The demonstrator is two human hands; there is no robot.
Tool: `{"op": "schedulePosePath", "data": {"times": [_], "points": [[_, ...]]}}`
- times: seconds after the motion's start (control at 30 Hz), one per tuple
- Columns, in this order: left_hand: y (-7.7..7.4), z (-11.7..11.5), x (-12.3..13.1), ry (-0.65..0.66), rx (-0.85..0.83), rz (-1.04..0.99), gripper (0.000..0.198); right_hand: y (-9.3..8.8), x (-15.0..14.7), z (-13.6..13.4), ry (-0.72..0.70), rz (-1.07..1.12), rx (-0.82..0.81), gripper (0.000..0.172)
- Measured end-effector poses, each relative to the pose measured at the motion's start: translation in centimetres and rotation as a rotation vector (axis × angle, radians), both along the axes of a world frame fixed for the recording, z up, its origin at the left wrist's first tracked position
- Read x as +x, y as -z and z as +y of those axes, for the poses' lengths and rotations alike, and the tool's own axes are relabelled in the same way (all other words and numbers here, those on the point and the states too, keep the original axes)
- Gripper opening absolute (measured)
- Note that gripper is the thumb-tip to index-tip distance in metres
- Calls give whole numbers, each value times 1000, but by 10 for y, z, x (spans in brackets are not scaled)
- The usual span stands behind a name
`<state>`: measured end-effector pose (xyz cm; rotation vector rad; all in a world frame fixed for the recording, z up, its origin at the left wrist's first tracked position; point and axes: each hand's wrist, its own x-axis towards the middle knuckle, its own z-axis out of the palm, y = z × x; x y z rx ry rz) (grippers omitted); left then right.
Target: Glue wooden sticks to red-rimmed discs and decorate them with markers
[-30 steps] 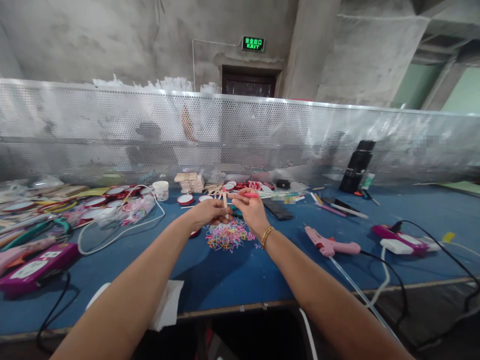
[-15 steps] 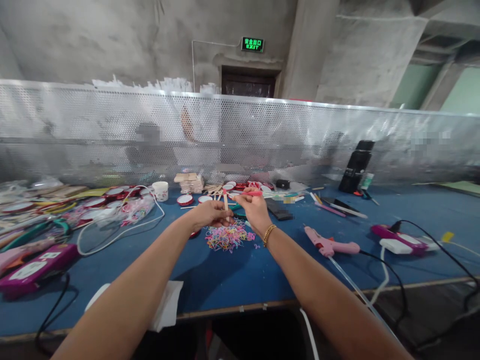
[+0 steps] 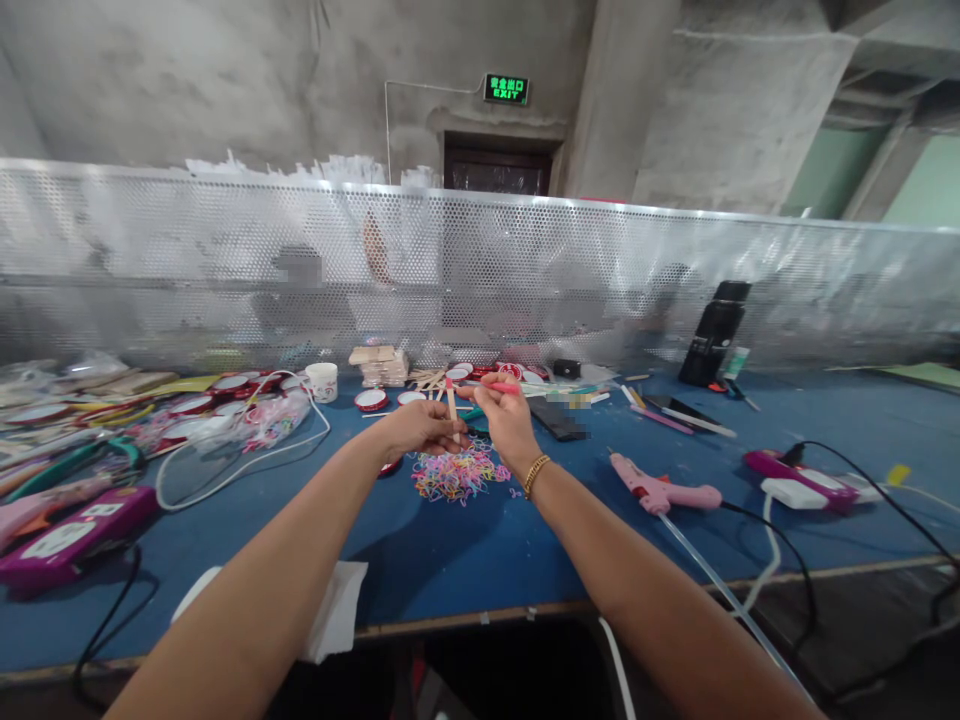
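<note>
My left hand (image 3: 424,428) pinched a pale wooden stick (image 3: 452,410), long axis near upright, pink tip up, well in from the near edge of the surface (image 3: 457,560), above the far side of the loop pile (image 3: 459,476). My right hand (image 3: 508,425) held a pink pen-like tool (image 3: 508,388) crosswise, just right of that tip, contact unclear. Sign (image 3: 506,89) read "安全出口 EXIT"; black bottle's (image 3: 709,338) marking was too small.

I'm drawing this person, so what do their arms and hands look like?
The left hand and right hand wear no gloves, and no sleeves show. A gold-coloured, chain-like bracelet circles the right wrist; the left wrist is bare.
</note>
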<state>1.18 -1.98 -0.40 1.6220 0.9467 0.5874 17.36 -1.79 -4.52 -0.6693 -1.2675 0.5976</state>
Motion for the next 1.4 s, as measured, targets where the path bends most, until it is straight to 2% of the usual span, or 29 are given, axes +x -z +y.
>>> {"op": "schedulePosePath", "data": {"times": [0.07, 0.13, 0.27, 0.43, 0.63, 0.77, 0.93, 1.2, 1.4], "points": [[0, -1, 0, -3, -13, -5, 36, -3, 0, -4, 11, 19, -10, 24], [0, -1, 0, -11, -2, 11, 35, -6, 0, -9, 33, 10, -17, 34], [0, 0, 0, -70, 86, 70, 34, -11, 1, -15, 75, -21, 16, 44], [3, 3, 2, -141, 82, 7, 29, -13, 2, -21, 109, -31, 103, 29], [4, 5, 5, -140, 60, -39, 30, -12, 0, -28, 106, -138, 100, 12], [3, 2, 8, -145, 57, -19, 32, -11, -2, -30, 154, -177, 110, 5], [2, -3, 11, -164, 72, 0, 31, -14, -2, -32, 243, -239, 132, 8], [2, -3, 11, -136, 66, -18, 35, -12, -2, -31, 221, -275, 116, 11], [1, -5, 11, -128, 65, -35, 37, -14, 0, -31, 289, -289, 137, 10]]}}
